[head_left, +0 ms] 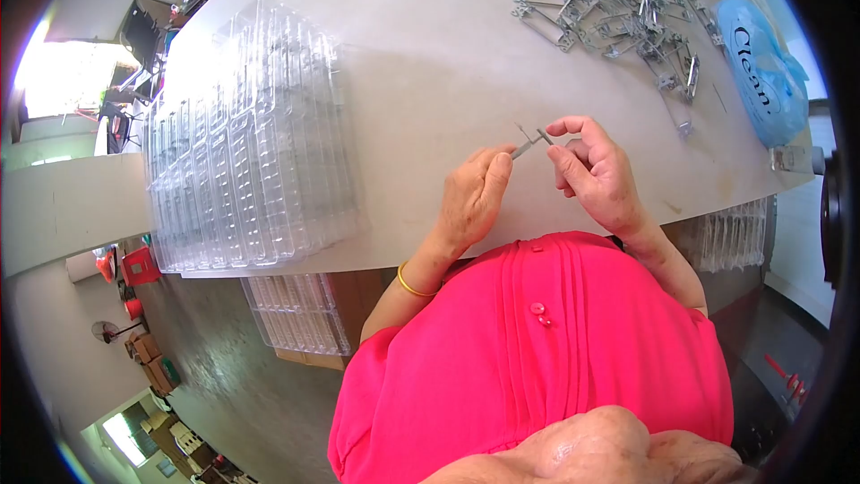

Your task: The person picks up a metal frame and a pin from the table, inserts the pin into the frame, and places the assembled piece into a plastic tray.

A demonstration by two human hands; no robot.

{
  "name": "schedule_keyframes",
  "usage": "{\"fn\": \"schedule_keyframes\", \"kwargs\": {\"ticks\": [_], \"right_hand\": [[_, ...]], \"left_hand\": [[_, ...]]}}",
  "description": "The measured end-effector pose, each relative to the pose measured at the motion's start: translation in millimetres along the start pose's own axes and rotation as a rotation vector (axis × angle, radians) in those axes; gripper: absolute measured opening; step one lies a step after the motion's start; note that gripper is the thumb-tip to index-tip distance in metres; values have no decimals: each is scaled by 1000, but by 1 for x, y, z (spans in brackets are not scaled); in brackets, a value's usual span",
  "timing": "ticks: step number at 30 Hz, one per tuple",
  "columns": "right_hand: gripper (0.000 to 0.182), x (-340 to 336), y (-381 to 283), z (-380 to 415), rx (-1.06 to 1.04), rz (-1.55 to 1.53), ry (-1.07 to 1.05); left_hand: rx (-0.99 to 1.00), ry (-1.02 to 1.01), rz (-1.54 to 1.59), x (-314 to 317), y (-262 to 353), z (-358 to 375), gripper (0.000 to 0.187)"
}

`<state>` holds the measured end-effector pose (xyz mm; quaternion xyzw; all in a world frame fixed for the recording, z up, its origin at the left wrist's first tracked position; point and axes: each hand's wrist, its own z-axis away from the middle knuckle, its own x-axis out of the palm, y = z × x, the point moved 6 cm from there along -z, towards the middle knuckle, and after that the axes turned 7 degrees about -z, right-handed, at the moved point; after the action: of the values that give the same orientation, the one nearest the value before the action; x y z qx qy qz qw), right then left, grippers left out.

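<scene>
Over the near side of the table, my left hand (475,193) pinches a small thin grey metal part (527,147) between thumb and fingers. The part points up and to the right, with a narrow prong at its far end. My right hand (598,170) is at that end, thumb and index finger curled around a short dark crosspiece (545,136). Whether this crosspiece is separate from the part is too small to tell. Farther back on the right lies a tangled pile of metal brackets (618,4), some with long rods.
Stacked clear plastic trays (255,139) stand on the left of the white table (421,108). A blue plastic bag (761,72) marked "Clean" sits at the right edge. More clear trays (296,314) are below the table, beside a cardboard box (358,296).
</scene>
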<state>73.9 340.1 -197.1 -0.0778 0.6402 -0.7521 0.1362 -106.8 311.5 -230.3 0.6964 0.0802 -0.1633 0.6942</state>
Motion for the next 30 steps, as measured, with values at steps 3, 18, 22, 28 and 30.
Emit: {"fn": "schedule_keyframes", "kwargs": {"ticks": [3, 18, 22, 28, 30], "right_hand": [[24, 1, 1, -2, 41, -55, -35], [22, -2, 23, -10, 354, -170, -202], [22, -11, 29, -19, 213, -68, -157], [16, -27, 16, -23, 80, -265, 51], [14, -26, 13, -18, 93, -299, 59]], "left_hand": [[99, 7, -120, 1, 9, 0, 37], [266, 38, -398, 6, 15, 4, 21], [299, -19, -426, 7, 21, 5, 20], [-100, -113, 247, 15, -15, 5, 38], [-213, -131, 365, 8, -11, 6, 45]]}}
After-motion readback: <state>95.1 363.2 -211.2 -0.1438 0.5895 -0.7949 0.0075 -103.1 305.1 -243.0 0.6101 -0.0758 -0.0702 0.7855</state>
